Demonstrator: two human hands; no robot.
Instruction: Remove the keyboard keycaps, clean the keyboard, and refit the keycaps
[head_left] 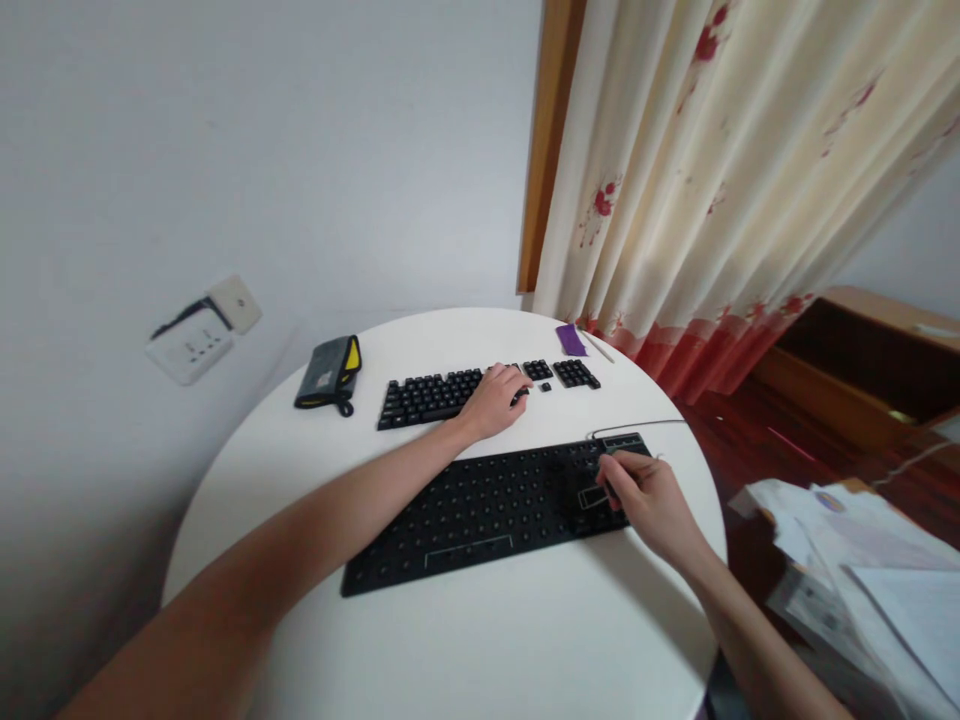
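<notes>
A black keyboard base (pixel 480 500) without its keycaps lies across the front of the round white table, its bare switch positions showing in rows. Behind it, black keycaps (pixel 420 400) are laid out in keyboard order, with separate groups to the right. My left hand (pixel 491 402) reaches over the base to the right end of the main keycap group. Its fingers are curled round a black keycap there. Over the right part of the base, my right hand (pixel 641 490) is closed in a pinch. Whatever it holds is hidden by the fingers.
On the table's left stands a grey pouch (pixel 328 375) with yellow lining. A purple cloth (pixel 571 340) and a thin pale stick (pixel 598 346) lie at the back right. A cable (pixel 645 423) runs off the right edge. Papers (pixel 862 560) are heaped beside the table.
</notes>
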